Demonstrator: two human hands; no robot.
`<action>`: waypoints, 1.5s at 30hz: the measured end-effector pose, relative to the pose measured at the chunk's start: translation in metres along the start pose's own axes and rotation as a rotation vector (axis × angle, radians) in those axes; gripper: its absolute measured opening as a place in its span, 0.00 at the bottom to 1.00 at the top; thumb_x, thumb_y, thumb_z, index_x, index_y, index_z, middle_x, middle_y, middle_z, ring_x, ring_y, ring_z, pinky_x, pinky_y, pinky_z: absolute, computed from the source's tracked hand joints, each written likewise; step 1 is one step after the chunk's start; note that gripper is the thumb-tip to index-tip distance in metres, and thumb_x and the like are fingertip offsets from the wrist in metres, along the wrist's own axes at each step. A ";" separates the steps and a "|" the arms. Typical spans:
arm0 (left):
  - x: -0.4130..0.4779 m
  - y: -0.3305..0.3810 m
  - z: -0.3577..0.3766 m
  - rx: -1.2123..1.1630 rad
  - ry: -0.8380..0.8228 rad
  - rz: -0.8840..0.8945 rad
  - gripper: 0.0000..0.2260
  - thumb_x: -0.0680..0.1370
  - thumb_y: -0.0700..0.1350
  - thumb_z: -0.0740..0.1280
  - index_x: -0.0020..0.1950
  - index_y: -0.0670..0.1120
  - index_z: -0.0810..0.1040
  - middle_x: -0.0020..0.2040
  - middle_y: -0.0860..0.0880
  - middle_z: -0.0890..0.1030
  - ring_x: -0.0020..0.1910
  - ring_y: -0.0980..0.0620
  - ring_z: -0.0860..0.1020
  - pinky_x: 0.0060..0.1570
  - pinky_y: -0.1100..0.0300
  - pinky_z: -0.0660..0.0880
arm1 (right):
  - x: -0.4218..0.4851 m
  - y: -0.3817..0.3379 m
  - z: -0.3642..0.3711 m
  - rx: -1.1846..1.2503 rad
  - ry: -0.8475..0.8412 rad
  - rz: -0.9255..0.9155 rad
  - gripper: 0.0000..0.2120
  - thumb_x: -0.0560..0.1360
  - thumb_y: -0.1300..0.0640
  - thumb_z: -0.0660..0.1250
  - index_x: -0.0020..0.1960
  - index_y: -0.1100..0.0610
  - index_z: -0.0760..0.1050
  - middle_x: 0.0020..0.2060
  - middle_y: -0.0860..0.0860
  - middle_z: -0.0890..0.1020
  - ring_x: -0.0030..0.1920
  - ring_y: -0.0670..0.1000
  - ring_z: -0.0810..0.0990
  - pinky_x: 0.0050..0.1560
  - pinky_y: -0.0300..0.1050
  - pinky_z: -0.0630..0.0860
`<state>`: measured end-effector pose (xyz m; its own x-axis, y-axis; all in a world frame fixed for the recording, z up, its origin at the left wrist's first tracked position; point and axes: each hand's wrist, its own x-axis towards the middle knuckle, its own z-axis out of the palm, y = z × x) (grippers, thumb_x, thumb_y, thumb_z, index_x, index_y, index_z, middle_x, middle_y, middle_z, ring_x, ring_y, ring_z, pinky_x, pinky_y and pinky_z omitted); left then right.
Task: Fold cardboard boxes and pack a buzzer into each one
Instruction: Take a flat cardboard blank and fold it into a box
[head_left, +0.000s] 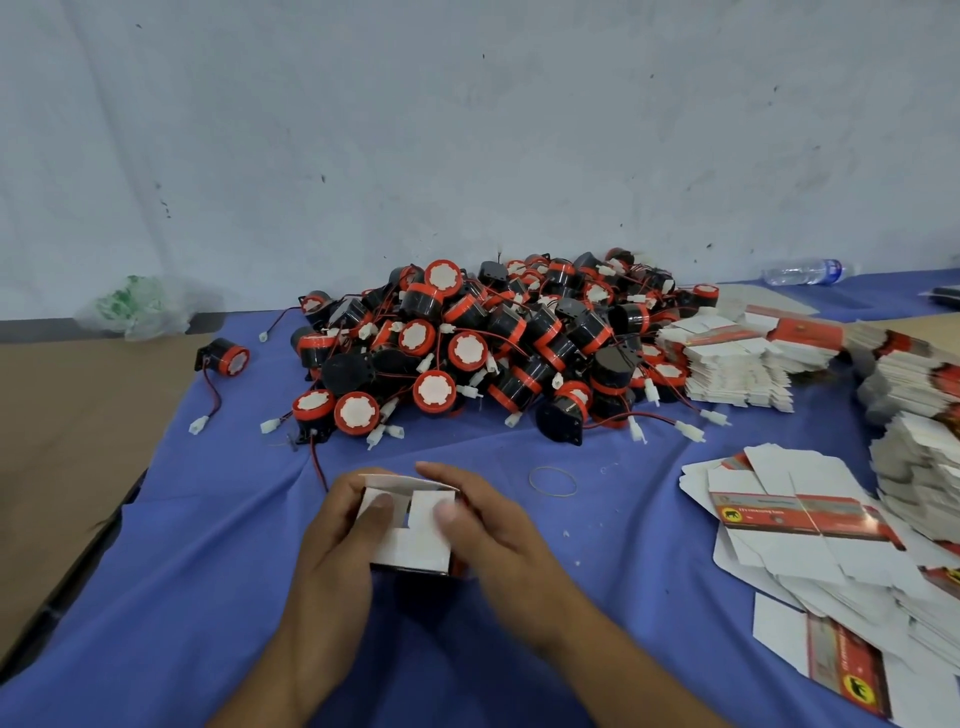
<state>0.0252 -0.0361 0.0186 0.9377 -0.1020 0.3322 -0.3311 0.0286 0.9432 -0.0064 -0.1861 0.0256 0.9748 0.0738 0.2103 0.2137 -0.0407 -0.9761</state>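
Observation:
A small white cardboard box (413, 540) sits between my hands above the blue cloth, its white flaps facing me. My left hand (337, 535) grips its left side with the thumb pressed on the left flap. My right hand (488, 525) grips the right side, thumb on the right flap, fingers curled over the top edge. A large pile of black and red buzzers (483, 343) with red wires and white plugs lies behind the box. One buzzer (224, 357) lies apart at the left. What is inside the box is hidden.
Flat unfolded boxes (795, 514) lie spread at the right, with taller stacks (737, 364) behind them. A rubber band (553, 480) lies on the blue cloth (208, 597). A water bottle (808, 271) and a plastic bag (135, 306) rest by the wall. Brown cardboard (67, 415) covers the left.

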 end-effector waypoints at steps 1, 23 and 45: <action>0.001 -0.002 -0.002 -0.004 -0.003 -0.011 0.11 0.81 0.39 0.62 0.49 0.54 0.80 0.48 0.51 0.83 0.45 0.52 0.82 0.40 0.60 0.77 | 0.001 0.002 0.001 -0.050 0.008 -0.013 0.20 0.75 0.40 0.65 0.65 0.45 0.76 0.59 0.46 0.81 0.58 0.47 0.79 0.60 0.47 0.77; -0.007 -0.011 0.004 0.169 -0.241 0.031 0.12 0.79 0.54 0.59 0.62 0.59 0.71 0.54 0.58 0.80 0.50 0.55 0.80 0.46 0.68 0.75 | 0.009 -0.001 -0.005 0.003 0.082 0.073 0.30 0.70 0.28 0.60 0.51 0.53 0.79 0.41 0.45 0.81 0.40 0.42 0.78 0.41 0.37 0.75; 0.002 0.002 -0.006 0.393 -0.229 0.080 0.21 0.62 0.67 0.71 0.51 0.65 0.70 0.46 0.61 0.80 0.41 0.59 0.79 0.34 0.71 0.73 | 0.007 -0.006 -0.027 -0.209 -0.059 0.011 0.14 0.73 0.46 0.66 0.58 0.42 0.80 0.46 0.36 0.82 0.46 0.40 0.80 0.47 0.36 0.77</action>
<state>0.0274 -0.0304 0.0210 0.8746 -0.3333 0.3521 -0.4579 -0.3292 0.8258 0.0014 -0.2125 0.0340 0.9730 0.1306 0.1904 0.2179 -0.2470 -0.9442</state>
